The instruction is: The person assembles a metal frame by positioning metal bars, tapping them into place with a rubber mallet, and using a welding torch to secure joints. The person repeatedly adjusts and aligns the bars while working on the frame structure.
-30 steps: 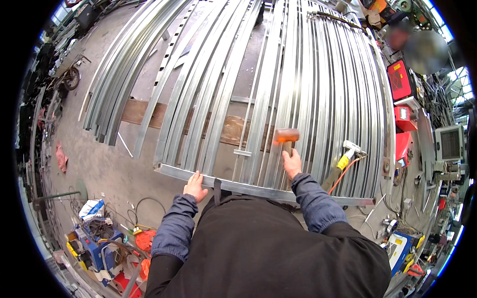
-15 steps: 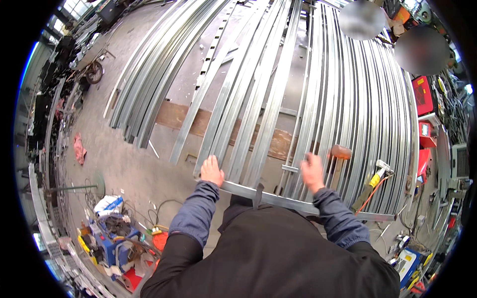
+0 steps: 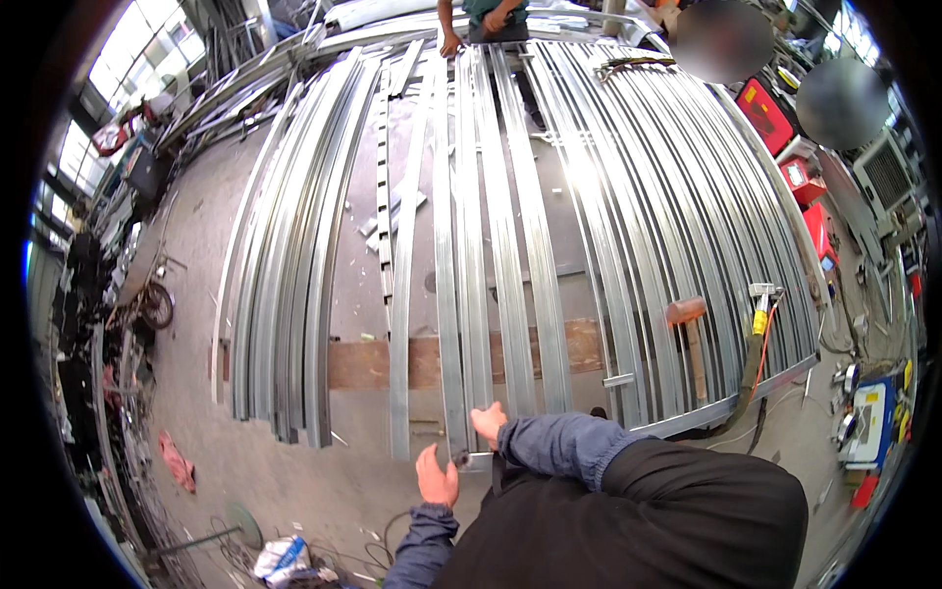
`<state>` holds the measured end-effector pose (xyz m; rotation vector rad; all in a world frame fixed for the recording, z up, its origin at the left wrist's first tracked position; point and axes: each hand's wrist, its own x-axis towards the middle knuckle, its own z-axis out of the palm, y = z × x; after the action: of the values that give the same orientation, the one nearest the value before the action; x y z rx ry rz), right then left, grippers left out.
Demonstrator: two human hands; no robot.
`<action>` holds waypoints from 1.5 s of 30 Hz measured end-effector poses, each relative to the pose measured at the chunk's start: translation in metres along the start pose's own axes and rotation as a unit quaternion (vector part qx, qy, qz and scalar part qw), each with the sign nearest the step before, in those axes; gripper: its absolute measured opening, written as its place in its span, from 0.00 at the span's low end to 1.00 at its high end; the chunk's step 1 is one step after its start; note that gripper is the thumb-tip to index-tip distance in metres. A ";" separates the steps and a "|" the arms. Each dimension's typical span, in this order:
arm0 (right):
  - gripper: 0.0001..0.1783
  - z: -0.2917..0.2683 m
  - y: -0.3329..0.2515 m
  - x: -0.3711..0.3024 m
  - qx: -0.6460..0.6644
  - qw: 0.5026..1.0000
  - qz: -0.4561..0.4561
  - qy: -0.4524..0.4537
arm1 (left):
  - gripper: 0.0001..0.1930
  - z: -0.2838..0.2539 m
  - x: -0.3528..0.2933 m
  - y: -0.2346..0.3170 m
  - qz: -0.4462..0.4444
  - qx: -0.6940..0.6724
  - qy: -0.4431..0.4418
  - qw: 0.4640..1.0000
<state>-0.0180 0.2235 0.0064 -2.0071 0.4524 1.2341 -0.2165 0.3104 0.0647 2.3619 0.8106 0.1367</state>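
My right hand (image 3: pixel 489 422) reaches across to the left, its fingers curled at the near end of a steel channel (image 3: pixel 478 358), apparently gripping it. Just below and left, my left hand (image 3: pixel 437 476) is held with its thumb apart from the fingers, close to the left end of the steel crossbar (image 3: pixel 478 461). A small dark spot lies by the thumb, too small to name. Long channels run away from me from this crossbar. My right arm and body hide the crossbar's middle. Farther right, a mallet (image 3: pixel 685 312) rests on the channels.
A bundle of steel channels (image 3: pixel 285 294) lies at the left. On the right is a hand tool (image 3: pixel 760 319) with a yellow band and an orange hose. At the far end stands a co-worker (image 3: pixel 491 20), hands near the channels. A brown board (image 3: pixel 363 363) crosses underneath.
My right hand has moved left from the middle of the frame to beside my left hand. My view has shifted, and the far end with a co-worker now shows.
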 end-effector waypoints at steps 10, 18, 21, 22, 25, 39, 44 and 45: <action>0.17 0.014 0.057 0.090 -0.410 0.831 -0.370 -0.068 | 0.30 -0.012 0.022 -0.006 -0.035 -0.129 -0.046 0.990; 0.30 -0.045 -0.026 -0.079 0.155 0.986 -0.024 -0.058 | 0.27 -0.022 0.055 0.017 -0.197 -0.451 -0.204 0.846; 0.32 -0.075 -0.035 -0.118 0.163 0.981 -0.053 -0.093 | 0.26 -0.041 0.078 0.070 -0.209 -0.489 -0.324 0.783; 0.33 -0.086 -0.039 -0.128 0.167 0.979 -0.064 -0.094 | 0.25 -0.043 0.088 0.091 -0.187 -0.490 -0.357 0.773; 0.40 -0.107 -0.043 -0.149 0.121 0.983 -0.086 -0.112 | 0.24 -0.062 0.098 0.138 -0.170 -0.499 -0.354 0.772; 0.46 -0.154 -0.015 -0.146 0.126 0.968 -0.160 -0.143 | 0.22 -0.009 0.079 0.172 -0.199 -0.415 -0.257 0.850; 0.52 -0.146 0.003 -0.113 0.112 0.974 -0.145 -0.135 | 0.28 0.022 0.073 0.173 -0.259 -0.354 -0.195 0.877; 0.53 -0.146 0.005 -0.113 0.116 0.973 -0.145 -0.138 | 0.30 0.026 0.072 0.173 -0.273 -0.338 -0.175 0.884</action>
<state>0.0155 0.1048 0.1442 -1.6078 0.1513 1.1913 -0.0616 0.2326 0.1397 1.3883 1.0096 -0.2107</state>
